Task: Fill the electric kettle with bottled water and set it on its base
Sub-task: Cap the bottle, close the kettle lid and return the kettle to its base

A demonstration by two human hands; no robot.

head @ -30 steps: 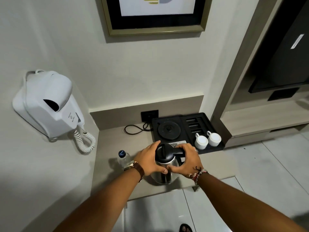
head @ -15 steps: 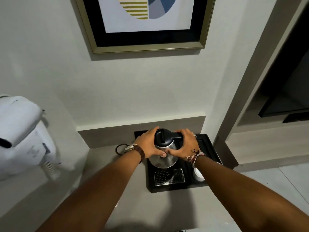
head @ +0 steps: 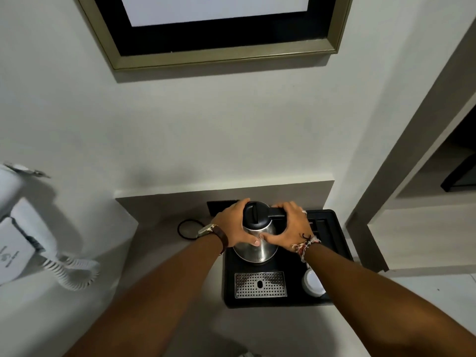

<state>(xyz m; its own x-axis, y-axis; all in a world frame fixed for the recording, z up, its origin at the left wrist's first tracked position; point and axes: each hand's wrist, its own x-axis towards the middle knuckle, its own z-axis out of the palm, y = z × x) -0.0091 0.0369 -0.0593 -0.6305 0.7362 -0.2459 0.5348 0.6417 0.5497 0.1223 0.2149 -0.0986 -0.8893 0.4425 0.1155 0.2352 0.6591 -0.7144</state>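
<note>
The steel electric kettle (head: 257,243) with its black lid down stands on the back left part of the black tray (head: 293,302), where its base is; the base itself is hidden under it. My left hand (head: 234,225) clasps the kettle's left side. My right hand (head: 288,228) clasps the right side, over the black handle. Both thumbs meet on the front of the steel body. The water bottle is out of view.
A metal drip grille (head: 260,284) and a white cup (head: 313,283) sit in the tray's front. A black power cord (head: 185,229) loops left of the tray. A wall-mounted white hair dryer (head: 23,240) with a coiled cable hangs at left. A framed picture (head: 219,34) hangs above.
Both hands carried the kettle from the counter's front edge back onto the tray's rear left spot. My head came closer, and the bottle dropped out of view.
</note>
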